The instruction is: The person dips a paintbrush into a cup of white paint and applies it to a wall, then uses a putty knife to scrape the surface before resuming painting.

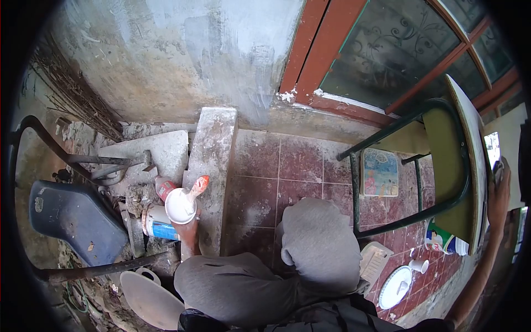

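White lid gripped in left hand at nine o'clock; right hand, three o'clock, grip unclear; tilting could smear paint.

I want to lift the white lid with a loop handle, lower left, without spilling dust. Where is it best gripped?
Probably by the loop handle on the white lid's upper rim, reaching from above: the loop stands clear of the lid's edge, while rubble crowds its left side and a knee its right.

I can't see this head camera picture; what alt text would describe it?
A crouching person's left hand holds a white-loaded paintbrush over a paint can's white lid, beside a concrete slab. Their right hand grips a tipped green desk on red tiles.
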{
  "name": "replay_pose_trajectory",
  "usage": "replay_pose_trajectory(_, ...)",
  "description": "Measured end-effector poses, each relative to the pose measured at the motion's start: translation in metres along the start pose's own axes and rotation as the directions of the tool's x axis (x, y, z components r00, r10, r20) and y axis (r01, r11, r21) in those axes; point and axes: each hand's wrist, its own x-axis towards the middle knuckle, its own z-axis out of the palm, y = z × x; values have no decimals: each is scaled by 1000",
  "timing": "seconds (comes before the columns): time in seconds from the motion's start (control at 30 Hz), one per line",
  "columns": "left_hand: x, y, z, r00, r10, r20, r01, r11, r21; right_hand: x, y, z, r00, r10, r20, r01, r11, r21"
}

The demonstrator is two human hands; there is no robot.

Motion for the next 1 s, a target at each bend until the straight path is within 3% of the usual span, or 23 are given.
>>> replay_pose_trajectory(0.1,-2,2,1,1000,-12,28,11,999,38,23,-21,-2,998,37,58,-53,947,317)
replay_pose_trajectory(0.23,-5,22,5,999,-23,38,23,1000,9,36,-22,13,995,82,53,-98,868,487)
replay_pose_trajectory(0.33,-6,1,2,1000,6,25,-7,1000,8,42,-22,22,969,232,81,-246,903,352)
replay_pose_trajectory(0.4,-7,4,4,1000,2,-5,-2,999,38,48,-54,-6,936,295,190,-249,941,-231)
replay_pose_trajectory(0.43,-8,11,6,1000,-13,7,13,1000,5,44,-29,10,975,216,54,-182,914,-362)
replay_pose_trajectory(0.5,-6,8,5,1000,-24,14,24,999,-27,48,11,14,992,122,-3,-116,929,-351)
replay_pose_trajectory(0.57,-6,-10,1,998,67,16,-68,994,83,53,28,-3,993,-20,-113,-18,945,-327)
replay_pose_trajectory(0.6,-7,-7,1,998,64,17,-65,994,82,50,7,-23,987,-27,-160,-20,960,-280)
replay_pose_trajectory(0.67,-8,4,5,997,-75,31,78,989,-125,35,-58,-71,970,3,-245,-48,983,-179)
replay_pose_trajectory(0.77,-8,-18,5,1000,-23,-15,22,997,-79,8,-155,-114,976,57,-211,-38,995,91)
replay_pose_trajectory(0.87,-12,-16,1,999,-25,-35,25,1000,10,-11,-265,-108,994,-12,110,-52,830,555)
replay_pose_trajectory(0.97,-13,9,8,990,-114,-81,119,991,61,-9,-346,-61,863,-218,456,-253,594,764)
replay_pose_trajectory(1.0,-13,9,9,987,-126,-97,133,989,68,-14,-367,-23,917,-207,342,-190,526,829)
